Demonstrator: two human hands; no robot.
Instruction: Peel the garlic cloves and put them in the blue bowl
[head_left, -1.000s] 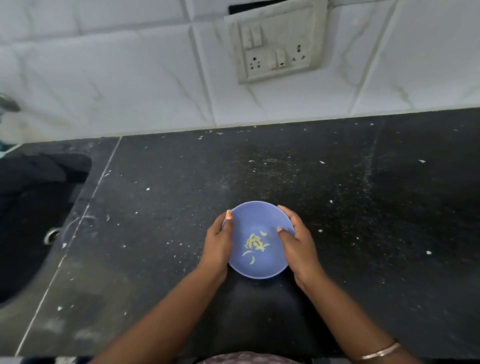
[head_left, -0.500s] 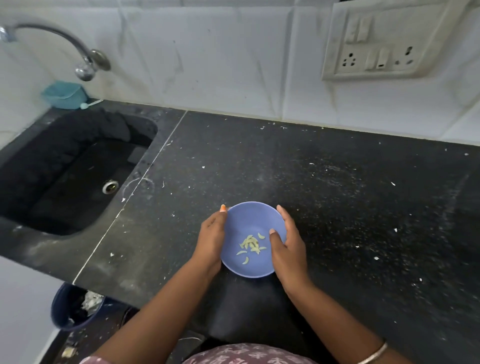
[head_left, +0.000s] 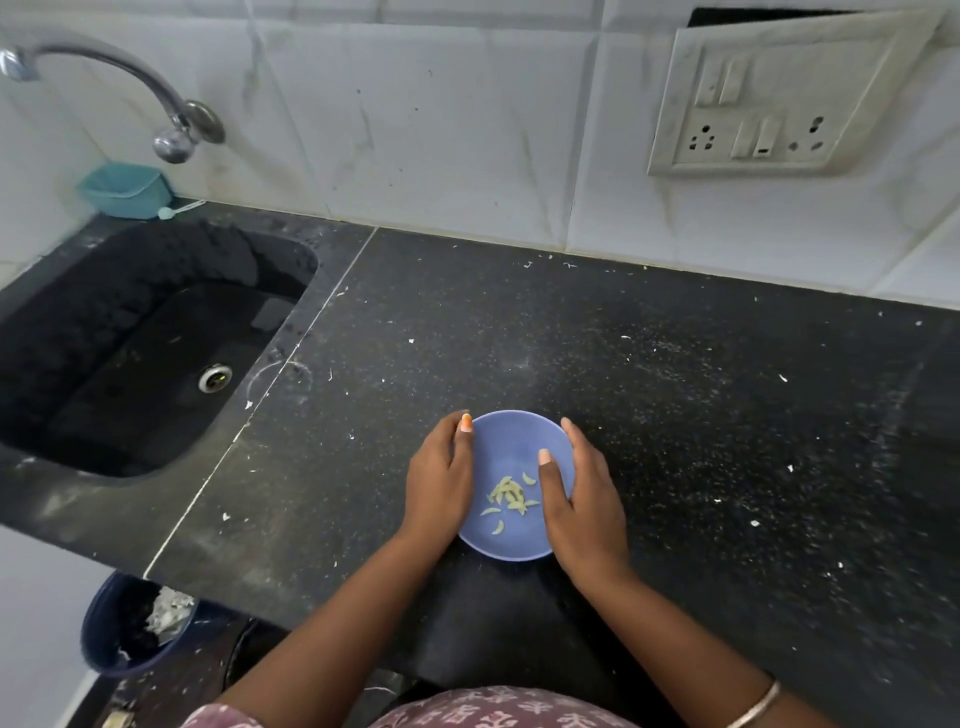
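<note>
Lower centre of the frame: the blue bowl (head_left: 514, 535) is cupped by the left hand (head_left: 439, 480) and right hand (head_left: 584, 499), fingers curled round its rim. Peeled garlic cloves (head_left: 506, 496) lie inside. If tilted, cloves could be spilled onto the countertop (head_left: 675, 389).

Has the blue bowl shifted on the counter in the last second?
Cannot tell. The camera swung; the blue bowl sits near the counter's front edge as before.

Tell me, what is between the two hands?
The blue bowl, with small pale garlic pieces inside, sits between the left hand and right hand, seen from the head view.
</note>
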